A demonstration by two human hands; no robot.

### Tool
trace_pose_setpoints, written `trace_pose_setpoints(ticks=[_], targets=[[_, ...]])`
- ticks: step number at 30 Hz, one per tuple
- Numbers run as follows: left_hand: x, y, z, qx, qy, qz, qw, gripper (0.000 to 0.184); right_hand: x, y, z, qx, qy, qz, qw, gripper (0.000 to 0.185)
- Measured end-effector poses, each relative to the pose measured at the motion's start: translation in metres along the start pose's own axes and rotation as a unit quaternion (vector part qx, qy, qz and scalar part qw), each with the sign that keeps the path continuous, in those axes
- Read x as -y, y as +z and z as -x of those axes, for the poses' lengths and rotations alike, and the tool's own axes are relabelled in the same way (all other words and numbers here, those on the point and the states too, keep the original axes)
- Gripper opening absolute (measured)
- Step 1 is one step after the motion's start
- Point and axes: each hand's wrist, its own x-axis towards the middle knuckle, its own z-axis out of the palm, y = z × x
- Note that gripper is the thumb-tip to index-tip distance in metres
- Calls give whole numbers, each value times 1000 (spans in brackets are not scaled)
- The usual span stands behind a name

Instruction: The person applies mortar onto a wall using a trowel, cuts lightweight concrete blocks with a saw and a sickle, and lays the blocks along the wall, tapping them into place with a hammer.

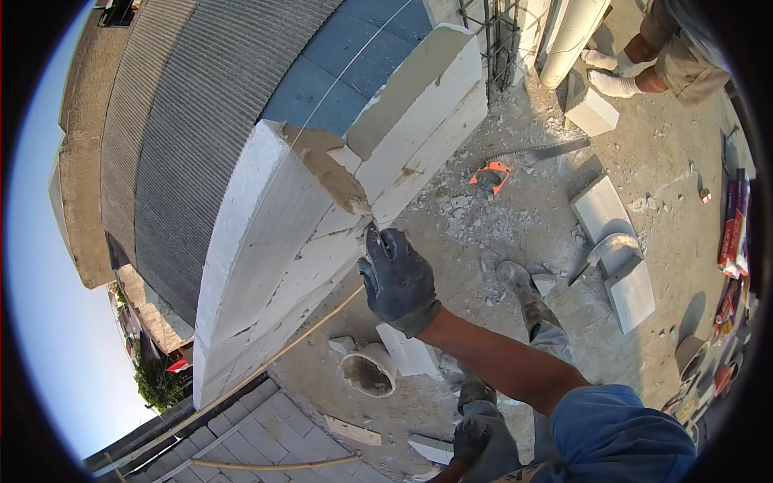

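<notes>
My right hand point(400, 278), in a dark glove, reaches to the edge of the white block wall point(282, 209). Its fingers are curled around something small and mostly hidden. Just beyond the fingertips, wet grey-brown mortar point(326, 173) lies along the wall's top beside an upright block point(419, 97). A taut string point(346, 68) passes over the mortar. My left hand point(472, 439), also gloved, hangs low by my leg; its fingers are too dark to read.
An orange-handled saw point(493, 177) lies on the dusty floor among rubble. Cut blocks point(604, 209) and a bucket point(369, 372) are nearby. Another person's legs point(644, 68) show at upper right, near steel bars point(501, 40). A bamboo pole point(310, 330) runs beside the wall.
</notes>
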Motion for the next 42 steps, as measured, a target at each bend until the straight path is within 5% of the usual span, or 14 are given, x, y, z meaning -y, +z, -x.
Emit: trace_pose_setpoints(ticks=[9,14,20,29,33,34,35,37,40,42], targets=[[-13,-15,-11,51,-22,-11,998,85,-45,-41,54,54,37,-36,997,52],[-23,-20,-13,29,10,23,999,81,-57,-2,-23,-39,68,-117,990,54],[-20,-14,-10,13,31,20,999,78,-29,52,-41,-9,94,-77,993,54],[-11,-2,-19,2,24,35,999,79,-49,-38,55,57,106,-54,991,53],[-14,-7,-16,8,15,38,999,78,-72,-76,30,31,23,-74,996,46],[-15,-10,-18,8,13,43,999,79,-71,-91,9,88,173,-261,946,43],[-17,-12,-18,6,13,40,999,79,-73,-103,-11,139,310,-432,836,41],[-17,-12,-21,23,5,37,999,79,-97,-110,-41,162,289,-596,731,41],[-25,-21,-19,7,1,44,999,80,-85,-149,-109,275,215,-338,874,42],[-25,-22,-22,9,4,27,1000,80,-102,-140,-127,230,83,-351,904,42]])
